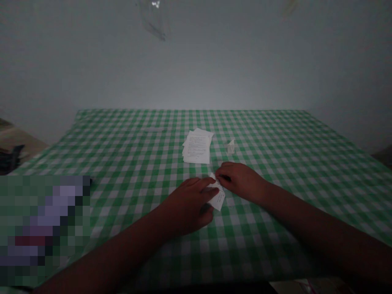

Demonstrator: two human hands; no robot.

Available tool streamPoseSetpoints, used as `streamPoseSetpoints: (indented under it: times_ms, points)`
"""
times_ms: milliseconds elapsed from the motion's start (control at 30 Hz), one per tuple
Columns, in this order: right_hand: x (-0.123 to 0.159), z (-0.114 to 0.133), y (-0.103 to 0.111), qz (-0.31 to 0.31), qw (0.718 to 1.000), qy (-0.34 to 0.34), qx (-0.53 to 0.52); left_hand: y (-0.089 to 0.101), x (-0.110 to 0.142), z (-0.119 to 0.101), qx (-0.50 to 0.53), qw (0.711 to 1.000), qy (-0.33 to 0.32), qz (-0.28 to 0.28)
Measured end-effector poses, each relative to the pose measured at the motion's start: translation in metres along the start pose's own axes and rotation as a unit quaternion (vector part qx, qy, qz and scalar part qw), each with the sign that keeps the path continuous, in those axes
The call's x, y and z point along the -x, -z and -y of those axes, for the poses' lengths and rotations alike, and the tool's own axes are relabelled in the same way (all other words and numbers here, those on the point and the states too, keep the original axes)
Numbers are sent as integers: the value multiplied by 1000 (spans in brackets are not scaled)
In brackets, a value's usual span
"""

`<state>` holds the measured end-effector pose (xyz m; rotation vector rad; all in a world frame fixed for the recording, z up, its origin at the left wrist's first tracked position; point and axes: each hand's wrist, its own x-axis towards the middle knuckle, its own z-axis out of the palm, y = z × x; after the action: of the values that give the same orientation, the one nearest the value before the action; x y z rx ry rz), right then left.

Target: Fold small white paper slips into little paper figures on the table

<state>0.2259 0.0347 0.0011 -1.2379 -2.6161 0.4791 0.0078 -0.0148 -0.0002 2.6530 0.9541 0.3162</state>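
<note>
A small folded sheet of printed paper [219, 200] lies on the tablecloth between my two hands. My left hand [192, 204] holds it from the left, with two fingers resting across its face and the thumb near its lower edge. At the paper's upper end, my right hand [239, 177] has its fingers curled in a pinch at the edge. Just beyond my hands is a loose stack of printed sheets [197, 148]. Right of the stack stands a small folded paper piece [230, 147].
A green and white checked cloth [122, 163] covers the table. Toward the back left lies a pale, thin strip [154, 129]. A pixelated, elongated object [52, 212] is at the left edge. A plain wall [196, 61] rises behind the table.
</note>
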Motion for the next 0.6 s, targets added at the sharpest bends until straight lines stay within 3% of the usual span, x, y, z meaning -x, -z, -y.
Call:
streamPoseSetpoints:
  times_ms: [600]
  points:
    - [8,6,4,34,999,38,6,0,0,1,8,1000,8,5]
